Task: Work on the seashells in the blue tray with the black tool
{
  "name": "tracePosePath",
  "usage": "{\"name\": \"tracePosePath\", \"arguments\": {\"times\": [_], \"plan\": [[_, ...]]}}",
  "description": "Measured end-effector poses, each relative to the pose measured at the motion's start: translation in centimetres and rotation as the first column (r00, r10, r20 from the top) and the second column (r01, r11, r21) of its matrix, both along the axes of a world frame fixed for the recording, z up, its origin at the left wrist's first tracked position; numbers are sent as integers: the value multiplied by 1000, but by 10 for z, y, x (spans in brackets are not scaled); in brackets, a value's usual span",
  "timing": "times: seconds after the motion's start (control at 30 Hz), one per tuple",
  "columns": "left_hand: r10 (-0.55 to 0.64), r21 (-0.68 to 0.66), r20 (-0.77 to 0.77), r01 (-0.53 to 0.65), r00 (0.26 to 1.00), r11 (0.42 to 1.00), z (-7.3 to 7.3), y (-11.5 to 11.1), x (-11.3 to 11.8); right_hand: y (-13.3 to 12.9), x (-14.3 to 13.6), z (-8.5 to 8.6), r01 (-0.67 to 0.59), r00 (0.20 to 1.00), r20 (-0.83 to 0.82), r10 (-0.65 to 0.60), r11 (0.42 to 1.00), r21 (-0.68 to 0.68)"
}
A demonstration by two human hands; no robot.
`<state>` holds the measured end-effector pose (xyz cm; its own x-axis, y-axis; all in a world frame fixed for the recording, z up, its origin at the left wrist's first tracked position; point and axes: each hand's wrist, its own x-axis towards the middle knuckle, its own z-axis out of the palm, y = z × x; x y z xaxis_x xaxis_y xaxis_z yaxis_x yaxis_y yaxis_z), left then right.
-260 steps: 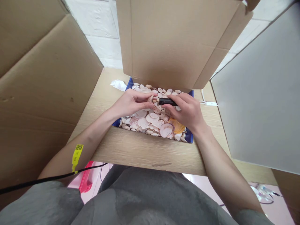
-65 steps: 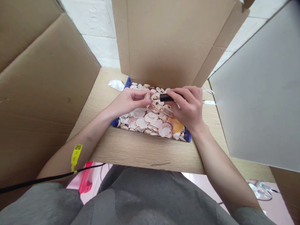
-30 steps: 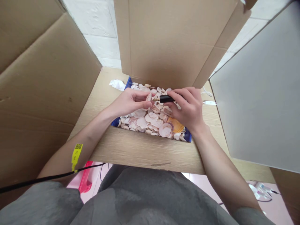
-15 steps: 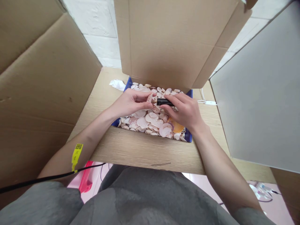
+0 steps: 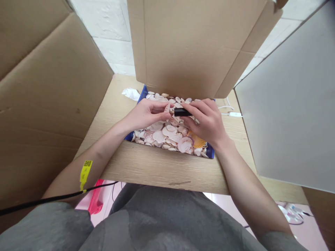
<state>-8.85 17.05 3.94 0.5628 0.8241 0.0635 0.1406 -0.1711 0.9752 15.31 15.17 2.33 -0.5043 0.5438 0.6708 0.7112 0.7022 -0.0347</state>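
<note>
Between the thumb and fingers of my left hand [image 5: 148, 113] is a small pinkish shell [image 5: 167, 108]. My right hand [image 5: 205, 120] is wrapped round a black cylindrical tool [image 5: 182, 112], whose thin tip points left at the shell. Whether the tip touches the shell is too small to tell. Both hands are above a shallow blue-edged box [image 5: 210, 152] full of white and pink shells [image 5: 169, 131]. An orange fan-shaped shell [image 5: 198, 140] lies at its right, below my right hand.
A cardboard panel [image 5: 193, 45] stands behind the box on the wooden table [image 5: 162, 167]. Crumpled white tissue [image 5: 131, 93] lies at the back left. A white cable with an inline switch [image 5: 235, 114] is at the right. Cardboard [image 5: 52, 90] and a grey panel [image 5: 290, 97] flank the table.
My right hand has shifted slightly and its fingers have moved up round the black tool, which has turned a little. The white cable at the right has moved. My left hand stays nearly still.
</note>
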Motion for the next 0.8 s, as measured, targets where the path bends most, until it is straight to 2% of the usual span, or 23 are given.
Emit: {"name": "tracePosePath", "arguments": {"times": [0.2,0.33,0.63,0.8], "plan": [[-74,-41,-33,72,997,997,4,-1,0,-1,0,-2,12,999,-45,-7,996,92],[-58,-18,-60,57,997,998,4,-1,0,0,1,-3,6,999,-32,-4,999,49],[74,38,-2,-74,997,997,-4,-1,0,-3,1,-4,14,1000,-11,-15,995,-95],[78,38,26,-79,997,996,-1,-1,2,-4,-1,-3,56,998,4,-56,994,-90]]}}
